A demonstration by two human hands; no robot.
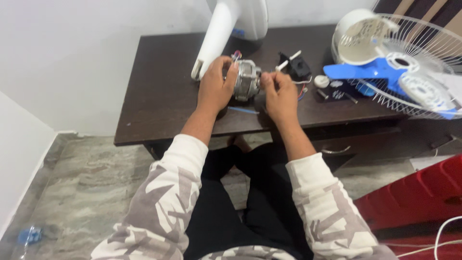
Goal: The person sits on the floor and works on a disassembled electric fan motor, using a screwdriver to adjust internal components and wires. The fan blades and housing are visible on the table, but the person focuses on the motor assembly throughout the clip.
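- Silver-grey metal, round and ribbed, the small electric motor [248,80] was held above the dark brown wooden table [159,96], near the middle of the table's top.
- The left hand [216,86] was closed around the left side of the motor, with the fingers curled over its top edge.
- The right hand [279,94] was just beside the right side of the motor; its fingertips were pinched together on something thin and white there, but I cannot tell exactly what it was.
- Thin red and blue wires [302,91] lay on the table near the right hand.
- A white plastic fan stand [216,38] leaned just behind the left hand.
- A black plastic part [298,66] with a white stick rested behind the right hand.
- Small screws and a white round cap [321,81] lay to the right of it.
- A blue plastic fan blade [365,71] rested on a white wire fan guard [423,62] at the right end of the table.
- A red plastic object [414,197] stood on the floor, low on the right.
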